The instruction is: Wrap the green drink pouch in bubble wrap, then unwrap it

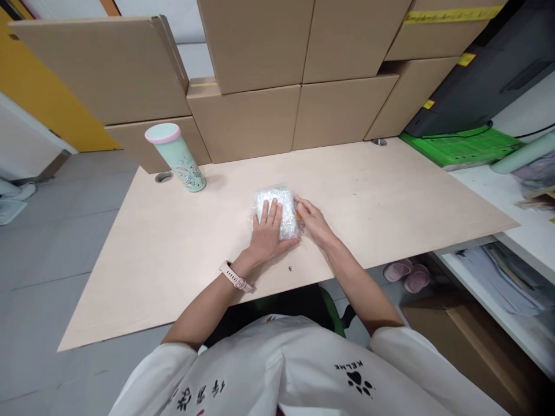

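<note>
A package in clear bubble wrap (287, 211) lies on the light wooden table, roughly in the middle. My left hand (267, 234) rests flat on top of it, fingers spread and thumb stretched along the near edge. At the package's right edge is my right hand (315, 222), its fingers bent and closed together. A small orange piece (299, 212) shows beside those fingers; most of it is hidden, so its kind is unclear. Loose film sticks out around the package's sides.
A mint-green tumbler (182, 159) with a pink rim stands at the table's back left. Cardboard boxes (249, 124) are stacked along the back edge. A tiny dark speck (290, 268) lies near the front edge. To the right are a green crate (459, 147) and a dark case (485, 86).
</note>
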Available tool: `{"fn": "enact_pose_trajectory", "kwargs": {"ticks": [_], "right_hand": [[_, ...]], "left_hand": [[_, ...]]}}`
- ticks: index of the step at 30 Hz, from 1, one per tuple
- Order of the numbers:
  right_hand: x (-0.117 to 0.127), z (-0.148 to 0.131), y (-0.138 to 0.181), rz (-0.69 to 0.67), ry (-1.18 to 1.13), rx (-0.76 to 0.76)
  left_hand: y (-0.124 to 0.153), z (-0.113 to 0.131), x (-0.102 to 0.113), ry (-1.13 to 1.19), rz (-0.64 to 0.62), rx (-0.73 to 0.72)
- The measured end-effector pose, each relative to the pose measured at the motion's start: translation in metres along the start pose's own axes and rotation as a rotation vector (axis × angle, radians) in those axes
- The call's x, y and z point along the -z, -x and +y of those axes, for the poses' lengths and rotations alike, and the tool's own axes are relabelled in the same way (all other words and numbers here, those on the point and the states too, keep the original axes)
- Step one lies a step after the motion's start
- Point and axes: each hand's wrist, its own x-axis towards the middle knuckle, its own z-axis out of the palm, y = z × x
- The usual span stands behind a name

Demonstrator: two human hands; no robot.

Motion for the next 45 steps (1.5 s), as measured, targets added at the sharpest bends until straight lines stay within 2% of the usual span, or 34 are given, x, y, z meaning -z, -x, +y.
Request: {"fn": "enact_pose_trajectory", "kwargs": {"ticks": [3,6,8,10,15,17,19,22,24,27,29,32,35,37,40,43,45], "right_hand": [[0.002,0.001,0.0,0.086,-0.152,-0.153],[0.001,-0.001,0.003,0.001,-0.212,-0.163],[-0.001,-0.004,0.006,-0.053,-0.212,-0.111],[-0.003,-0.012,0.008,-0.013,-0.164,-0.026],[0.015,-0.055,0.007,0.278,0.185,0.277],[0.029,-0.078,0.002,0.354,0.429,0.363],[0.042,-0.097,-0.007,0.355,0.64,0.396],[0.057,-0.113,-0.026,0.391,0.801,0.426],[0.06,-0.115,-0.036,0.487,0.849,0.457],[0.058,-0.103,-0.037,0.587,0.859,0.49],[0.052,-0.087,-0.029,0.559,0.82,0.461],[0.041,-0.059,-0.011,0.293,0.807,0.316],[0.032,-0.038,0.005,0.073,0.972,0.105],[0.029,-0.029,0.011,0.053,1.054,0.014],[0.029,-0.021,0.011,0.069,0.961,0.006],[0.029,-0.021,0.01,0.096,0.635,0.049],[0.026,-0.027,0.014,0.1,0.353,0.085]], "left_hand": [[0.001,-0.001,0.001,0.012,-0.009,0.008],[0.001,0.0,0.002,0.069,0.01,0.01],[0.002,0.004,0.004,0.155,0.057,0.017],[0.002,0.008,0.006,0.301,0.119,0.042],[0.004,0.006,0.01,0.921,0.197,0.214],[0.004,-0.003,0.009,1.01,0.239,0.332],[0.004,-0.012,0.009,0.894,0.331,0.403],[0.005,-0.02,0.012,0.611,0.444,0.332],[0.005,-0.02,0.015,0.481,0.445,0.237],[0.005,-0.013,0.017,0.356,0.386,0.147],[0.005,-0.008,0.017,0.287,0.328,0.138],[0.007,0.0,0.015,0.227,0.262,0.129],[0.011,0.007,0.011,0.272,0.218,0.116],[0.012,0.009,0.009,0.348,0.209,0.157],[0.012,0.007,0.009,0.543,0.233,0.283],[0.007,0.002,0.011,0.79,0.235,0.386],[0.003,0.001,0.013,0.948,0.175,0.443]]}}
